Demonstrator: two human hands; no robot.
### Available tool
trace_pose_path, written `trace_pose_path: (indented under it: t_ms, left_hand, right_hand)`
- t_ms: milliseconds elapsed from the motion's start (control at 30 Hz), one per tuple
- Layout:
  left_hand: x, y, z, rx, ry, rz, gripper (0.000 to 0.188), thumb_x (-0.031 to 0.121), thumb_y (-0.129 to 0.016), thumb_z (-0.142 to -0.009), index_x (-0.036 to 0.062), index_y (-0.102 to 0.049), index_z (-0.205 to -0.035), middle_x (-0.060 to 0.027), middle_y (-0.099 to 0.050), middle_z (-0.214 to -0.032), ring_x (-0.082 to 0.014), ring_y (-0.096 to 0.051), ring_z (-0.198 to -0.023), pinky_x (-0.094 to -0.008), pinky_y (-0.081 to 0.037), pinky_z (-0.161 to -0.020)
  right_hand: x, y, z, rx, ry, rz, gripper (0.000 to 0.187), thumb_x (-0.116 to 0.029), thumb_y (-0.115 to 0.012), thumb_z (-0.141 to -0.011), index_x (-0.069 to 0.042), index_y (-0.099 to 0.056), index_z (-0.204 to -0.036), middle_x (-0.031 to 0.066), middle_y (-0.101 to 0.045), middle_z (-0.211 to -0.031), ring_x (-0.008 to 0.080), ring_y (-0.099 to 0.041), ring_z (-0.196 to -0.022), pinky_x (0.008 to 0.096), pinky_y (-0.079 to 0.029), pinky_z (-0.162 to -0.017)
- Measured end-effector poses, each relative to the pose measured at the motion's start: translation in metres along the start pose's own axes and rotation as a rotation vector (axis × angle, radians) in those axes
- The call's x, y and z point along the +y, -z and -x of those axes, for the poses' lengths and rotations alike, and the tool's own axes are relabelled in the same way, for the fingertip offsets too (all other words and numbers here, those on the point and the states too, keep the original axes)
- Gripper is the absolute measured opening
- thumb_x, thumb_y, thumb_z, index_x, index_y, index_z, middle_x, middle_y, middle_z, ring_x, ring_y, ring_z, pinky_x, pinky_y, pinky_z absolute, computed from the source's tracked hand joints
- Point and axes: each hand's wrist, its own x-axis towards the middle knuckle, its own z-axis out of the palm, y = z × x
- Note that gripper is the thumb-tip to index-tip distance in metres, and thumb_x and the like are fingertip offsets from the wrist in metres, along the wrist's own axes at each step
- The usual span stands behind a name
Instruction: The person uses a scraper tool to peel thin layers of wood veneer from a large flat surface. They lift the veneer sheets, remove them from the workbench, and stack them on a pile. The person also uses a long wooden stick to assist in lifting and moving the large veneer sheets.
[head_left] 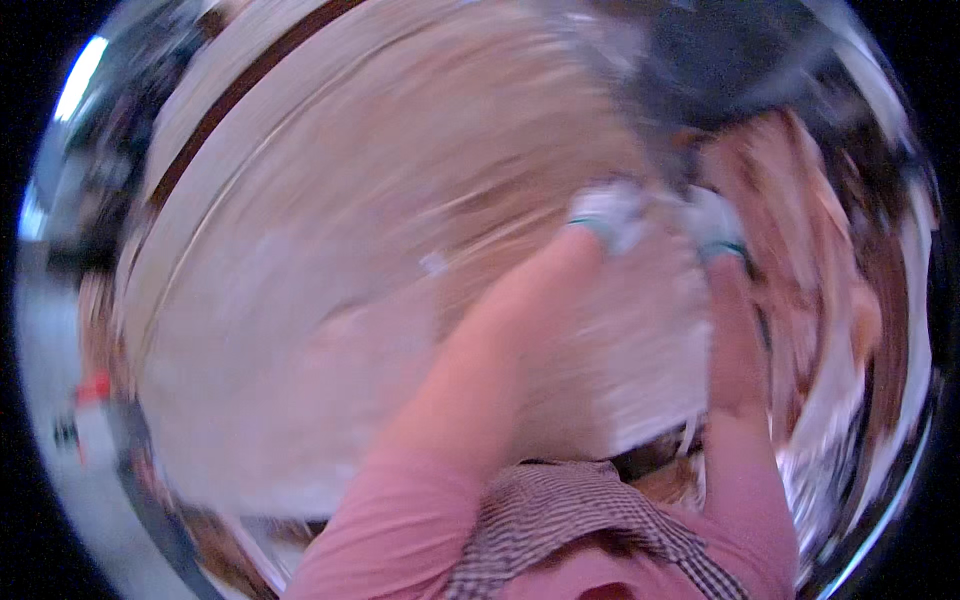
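A broad, pale brown sheet surface (380,200), possibly wood veneer, fills most of the view and is badly smeared by motion. My left hand (612,215), in a white glove with a green cuff edge, is over the right part of this surface. Just right of it, my right hand (712,222) wears a matching glove and is at the sheet's right edge, beside a reddish-brown pile of rough sheets (790,210). The fingers of both hands are blurred. I cannot make out whether either one grips anything.
Along the far left runs a dark strip (240,105) across the pale surface. A white and red object (95,425) stands beyond the left edge. Dark grey floor or material (740,50) lies at the far right. My checked apron (560,510) is close to the near edge.
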Motion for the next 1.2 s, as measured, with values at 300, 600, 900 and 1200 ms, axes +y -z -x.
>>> trace_pose_path:
  t_ms: [300,600,900,1200]
  left_hand:
    - [-0.105,-0.060,0.276,0.756,0.189,0.383,0.055,0.021,-0.055,-0.086,0.0154,-0.040,-0.138,-0.0139,-0.035,-0.145,-0.0354,-0.030,-0.134,-0.0493,-0.019,-0.112]
    - [-0.237,-0.096,0.658,0.675,1.103,-0.220,0.056,0.031,-0.051,-0.088,0.0103,-0.038,-0.139,-0.0168,-0.037,-0.143,-0.0354,-0.029,-0.135,-0.0509,-0.017,-0.112]
    - [-0.419,-0.086,0.847,0.772,1.166,-0.336,0.074,0.045,-0.052,-0.086,0.0083,-0.025,-0.144,-0.0149,-0.022,-0.150,-0.0345,-0.016,-0.139,-0.0552,-0.012,-0.111]
    - [-0.448,-0.070,0.843,0.621,0.814,0.009,0.067,0.041,-0.050,-0.088,0.0115,-0.026,-0.144,-0.0105,-0.025,-0.151,-0.0271,-0.020,-0.140,-0.0469,-0.014,-0.113]
  right_hand:
    - [-0.091,0.026,0.086,-0.156,-0.160,-0.940,0.033,-0.017,-0.059,-0.090,-0.004,-0.054,-0.120,0.0024,-0.063,-0.090,0.0055,-0.049,-0.060,0.0196,-0.036,-0.048]
    - [-0.303,-0.079,0.245,-0.644,-0.039,-0.926,0.013,-0.019,-0.062,-0.088,-0.007,-0.066,-0.090,-0.0015,-0.060,-0.070,0.0031,-0.040,-0.049,0.0206,-0.031,-0.044]
    - [-0.641,-0.196,0.402,-0.909,0.327,-0.989,0.023,-0.017,-0.061,-0.089,-0.006,-0.066,-0.108,-0.0038,-0.061,-0.075,0.0013,-0.039,-0.053,0.0176,-0.030,-0.046]
    - [-0.852,-0.343,0.435,-0.533,0.495,-0.314,0.058,-0.054,-0.061,-0.080,0.002,-0.067,-0.091,0.0155,-0.068,-0.084,0.0270,-0.065,-0.071,0.0364,-0.050,-0.066]
